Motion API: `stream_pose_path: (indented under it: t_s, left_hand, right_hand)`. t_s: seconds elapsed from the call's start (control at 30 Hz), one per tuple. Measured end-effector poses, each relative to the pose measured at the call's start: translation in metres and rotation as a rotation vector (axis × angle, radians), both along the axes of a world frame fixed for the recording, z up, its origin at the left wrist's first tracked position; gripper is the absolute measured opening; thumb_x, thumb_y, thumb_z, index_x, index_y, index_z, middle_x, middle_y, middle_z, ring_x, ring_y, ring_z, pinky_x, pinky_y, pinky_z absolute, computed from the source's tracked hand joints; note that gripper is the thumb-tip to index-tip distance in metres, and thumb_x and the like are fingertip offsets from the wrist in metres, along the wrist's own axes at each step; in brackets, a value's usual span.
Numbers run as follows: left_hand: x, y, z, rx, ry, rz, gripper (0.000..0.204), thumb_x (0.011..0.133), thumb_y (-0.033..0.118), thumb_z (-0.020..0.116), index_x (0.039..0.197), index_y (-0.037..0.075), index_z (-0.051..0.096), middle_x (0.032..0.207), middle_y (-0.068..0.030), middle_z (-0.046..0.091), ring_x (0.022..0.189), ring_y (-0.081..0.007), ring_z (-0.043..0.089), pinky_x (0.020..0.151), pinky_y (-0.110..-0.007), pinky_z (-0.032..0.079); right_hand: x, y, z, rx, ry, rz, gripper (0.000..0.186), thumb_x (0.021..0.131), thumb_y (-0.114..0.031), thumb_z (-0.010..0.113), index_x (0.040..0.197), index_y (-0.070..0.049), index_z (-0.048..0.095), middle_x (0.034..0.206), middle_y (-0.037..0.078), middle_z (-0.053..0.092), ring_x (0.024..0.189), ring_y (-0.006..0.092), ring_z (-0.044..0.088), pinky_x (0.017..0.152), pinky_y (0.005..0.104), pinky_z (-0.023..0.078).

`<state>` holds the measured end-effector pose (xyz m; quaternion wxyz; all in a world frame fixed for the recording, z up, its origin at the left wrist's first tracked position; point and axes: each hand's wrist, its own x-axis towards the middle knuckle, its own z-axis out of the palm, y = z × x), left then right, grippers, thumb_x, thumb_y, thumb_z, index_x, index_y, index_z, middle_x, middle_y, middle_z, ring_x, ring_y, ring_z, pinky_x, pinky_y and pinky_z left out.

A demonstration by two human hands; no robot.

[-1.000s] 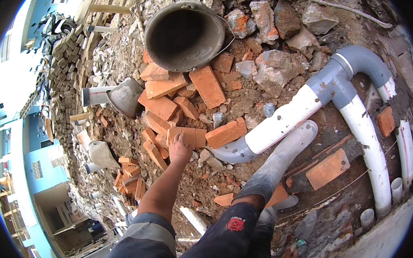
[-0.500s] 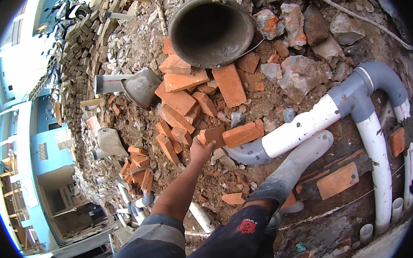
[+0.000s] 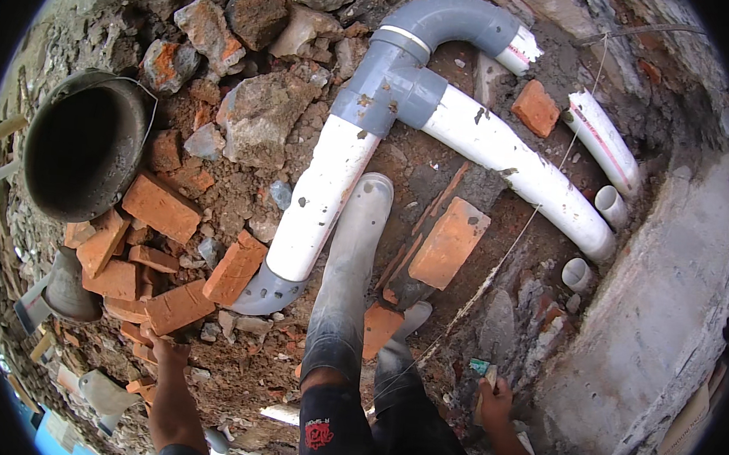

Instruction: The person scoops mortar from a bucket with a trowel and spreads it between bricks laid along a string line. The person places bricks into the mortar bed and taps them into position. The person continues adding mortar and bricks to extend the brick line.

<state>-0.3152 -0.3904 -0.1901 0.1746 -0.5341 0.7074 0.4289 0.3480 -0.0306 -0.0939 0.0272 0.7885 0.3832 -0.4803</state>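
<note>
At the lower left, my left hand [image 3: 167,351] is closed on the near end of an orange brick [image 3: 180,306]. This brick is tilted over the loose pile, beside another brick [image 3: 236,269] that leans by the grey pipe elbow [image 3: 268,295]. My right hand [image 3: 496,401], at the lower right, is wrapped round a light, wooden-looking tool handle [image 3: 486,381]; the rest of the tool is mostly hidden. A small green piece [image 3: 479,367] shows beside the handle's tip. A single brick [image 3: 449,244] lies in the trench, to the right of my boot [image 3: 353,252].
A large white pipe [image 3: 320,203] with a grey tee [image 3: 391,90] crosses the trench. A string [image 3: 508,259] is stretched over it. A mortar-stained bucket [image 3: 85,149] lies at the left near rubble stones [image 3: 267,115]. A concrete ledge [image 3: 650,307] edges the right side.
The view has swung to the right, so the bricks and bucket sit further left. My left hand stays on the same brick. More of my right hand and the handle now shows.
</note>
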Motion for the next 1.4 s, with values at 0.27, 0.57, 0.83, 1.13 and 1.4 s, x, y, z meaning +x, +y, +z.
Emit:
stream_pose_path:
  t_s: [0.27,0.57,0.83,1.13,1.4]
  left_hand:
    - [-0.010,-0.030,-0.005,0.023,0.106,-0.161,0.104,0.087,0.067,0.064,0.162,0.014,0.014,0.165,-0.0196,0.008,0.154,-0.0367,0.012,0.120,-0.052,0.027]
    - [-0.007,-0.034,0.040,-0.281,0.041,-0.283,0.061,0.088,0.045,0.070,0.133,0.008,0.053,0.123,-0.0142,0.054,0.101,-0.0250,0.055,0.099,-0.049,0.043]
    - [0.067,0.026,0.172,-0.301,0.136,-0.693,0.084,0.075,0.025,0.068,0.151,0.015,0.034,0.126,-0.0108,0.055,0.106,-0.0258,0.057,0.087,-0.050,0.045]
    - [0.171,0.439,0.074,0.473,0.400,-2.062,0.085,0.066,0.004,0.074,0.145,-0.002,0.044,0.137,-0.0203,0.054,0.131,-0.0318,0.053,0.111,-0.041,0.041]
    - [0.296,0.644,-0.016,0.457,0.715,-2.867,0.089,0.067,0.007,0.079,0.147,0.005,0.042,0.145,-0.0202,0.048,0.137,-0.0376,0.043,0.119,-0.043,0.035]
  right_hand:
    - [-0.031,0.012,0.003,-0.130,0.013,0.009,0.018,0.092,-0.018,0.071,0.085,-0.006,0.059,0.073,-0.001,0.054,0.066,0.0082,0.050,0.059,0.0301,0.041]
    - [-0.033,0.009,-0.010,-0.158,-0.002,-0.033,0.018,0.094,-0.018,0.069,0.088,-0.004,0.061,0.075,-0.001,0.052,0.070,0.0093,0.048,0.062,0.0336,0.041]
    - [-0.035,-0.041,-0.011,-0.191,-0.026,-0.308,0.019,0.096,-0.019,0.068,0.097,-0.003,0.059,0.074,0.004,0.058,0.059,0.0130,0.056,0.052,0.0326,0.045]
    - [-0.046,-0.126,-0.015,-0.215,0.037,-0.579,0.020,0.095,-0.021,0.068,0.095,-0.004,0.056,0.070,0.004,0.058,0.055,0.0135,0.057,0.049,0.0324,0.047]
    - [-0.057,-0.151,-0.015,-0.166,-0.007,-0.567,0.020,0.094,-0.020,0.068,0.098,-0.004,0.057,0.069,0.003,0.058,0.054,0.0121,0.056,0.048,0.0313,0.046]
